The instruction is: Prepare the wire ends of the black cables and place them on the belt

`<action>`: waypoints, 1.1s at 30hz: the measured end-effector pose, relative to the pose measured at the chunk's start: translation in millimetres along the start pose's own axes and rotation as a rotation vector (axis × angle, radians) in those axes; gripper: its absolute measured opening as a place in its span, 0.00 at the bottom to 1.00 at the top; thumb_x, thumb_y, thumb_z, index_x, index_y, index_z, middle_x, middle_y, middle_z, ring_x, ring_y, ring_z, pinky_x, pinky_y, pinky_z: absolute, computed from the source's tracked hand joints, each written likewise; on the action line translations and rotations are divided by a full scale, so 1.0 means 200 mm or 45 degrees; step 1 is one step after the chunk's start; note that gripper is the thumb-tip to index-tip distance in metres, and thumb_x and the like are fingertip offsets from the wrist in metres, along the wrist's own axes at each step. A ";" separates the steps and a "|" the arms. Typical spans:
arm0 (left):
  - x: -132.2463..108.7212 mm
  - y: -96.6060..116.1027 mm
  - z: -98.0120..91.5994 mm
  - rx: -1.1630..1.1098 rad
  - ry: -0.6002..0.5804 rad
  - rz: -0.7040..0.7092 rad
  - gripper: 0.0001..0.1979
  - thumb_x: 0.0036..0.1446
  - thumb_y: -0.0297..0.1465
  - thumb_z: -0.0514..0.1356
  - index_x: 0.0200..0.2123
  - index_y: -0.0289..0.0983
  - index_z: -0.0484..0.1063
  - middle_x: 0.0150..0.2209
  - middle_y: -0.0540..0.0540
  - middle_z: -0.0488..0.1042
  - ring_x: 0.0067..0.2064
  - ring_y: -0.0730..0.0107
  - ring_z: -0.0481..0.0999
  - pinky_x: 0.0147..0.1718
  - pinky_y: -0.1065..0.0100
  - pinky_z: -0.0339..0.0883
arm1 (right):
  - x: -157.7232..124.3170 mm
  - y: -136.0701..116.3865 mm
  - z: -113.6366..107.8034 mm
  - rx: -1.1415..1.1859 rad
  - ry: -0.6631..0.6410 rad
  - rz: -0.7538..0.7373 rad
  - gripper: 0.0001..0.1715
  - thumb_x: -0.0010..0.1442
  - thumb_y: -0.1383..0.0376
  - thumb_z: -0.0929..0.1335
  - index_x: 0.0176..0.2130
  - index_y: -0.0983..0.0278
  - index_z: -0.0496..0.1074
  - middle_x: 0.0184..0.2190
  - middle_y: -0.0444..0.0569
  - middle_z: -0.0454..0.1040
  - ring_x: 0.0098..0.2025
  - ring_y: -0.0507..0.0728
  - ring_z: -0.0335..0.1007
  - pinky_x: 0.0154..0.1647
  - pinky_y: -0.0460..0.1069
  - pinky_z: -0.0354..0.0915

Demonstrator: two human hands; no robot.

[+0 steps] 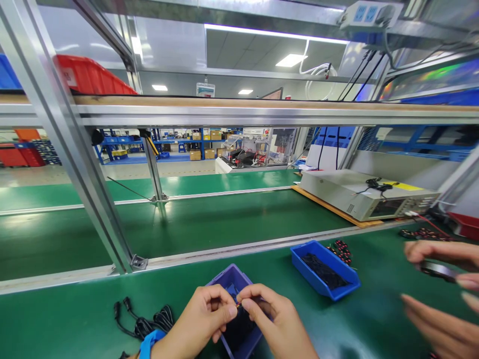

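Note:
My left hand (209,316) and my right hand (271,316) meet fingertip to fingertip above a purple-blue bin (231,271). Both are closed in a pinch on a tiny red-and-yellow piece (238,304), mostly covered by the fingers and too small to identify. Dark contents (239,331) lie in the bin under my hands. A blue band (151,341) circles my left wrist. Left of that wrist, a coiled black cable (149,323) with connectors rests on the green bench.
To the right, a blue bin (339,294) holds black pieces, with small red-and-black parts (341,252) behind it. Another person's hands (437,289) hold a dark round object at far right. A grey instrument (359,192) stands beyond. A metal post (80,154) rises at left.

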State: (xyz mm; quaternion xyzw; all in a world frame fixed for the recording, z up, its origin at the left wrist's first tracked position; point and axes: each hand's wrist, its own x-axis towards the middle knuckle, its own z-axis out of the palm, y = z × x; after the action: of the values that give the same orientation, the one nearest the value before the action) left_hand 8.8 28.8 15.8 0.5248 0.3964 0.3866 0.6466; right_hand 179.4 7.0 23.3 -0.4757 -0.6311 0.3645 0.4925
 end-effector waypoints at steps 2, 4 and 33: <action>0.00 0.00 0.00 0.006 -0.019 -0.019 0.21 0.46 0.45 0.71 0.25 0.34 0.71 0.19 0.55 0.63 0.20 0.78 0.62 0.15 0.78 0.49 | 0.01 0.00 -0.01 0.108 -0.014 0.057 0.07 0.57 0.62 0.70 0.31 0.62 0.78 0.35 0.50 0.79 0.39 0.59 0.76 0.36 0.46 0.71; 0.00 0.00 -0.01 0.004 -0.032 -0.045 0.21 0.47 0.46 0.70 0.26 0.34 0.71 0.19 0.55 0.63 0.20 0.78 0.62 0.16 0.78 0.50 | 0.02 0.01 -0.01 0.154 0.023 0.090 0.07 0.56 0.61 0.71 0.29 0.62 0.77 0.34 0.50 0.79 0.38 0.59 0.75 0.36 0.46 0.70; 0.00 -0.02 -0.02 -0.114 -0.035 -0.051 0.23 0.42 0.48 0.73 0.25 0.35 0.72 0.18 0.55 0.63 0.19 0.78 0.62 0.16 0.77 0.49 | -0.02 -0.02 0.01 -0.132 0.205 -0.161 0.06 0.61 0.64 0.69 0.32 0.60 0.77 0.29 0.45 0.79 0.32 0.56 0.76 0.37 0.45 0.70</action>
State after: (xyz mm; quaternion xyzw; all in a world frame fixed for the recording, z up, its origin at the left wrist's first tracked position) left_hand 6.0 29.5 12.1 0.4925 0.3801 0.3836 0.6826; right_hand 177.1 2.8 25.7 -0.4874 -0.6364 0.2601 0.5383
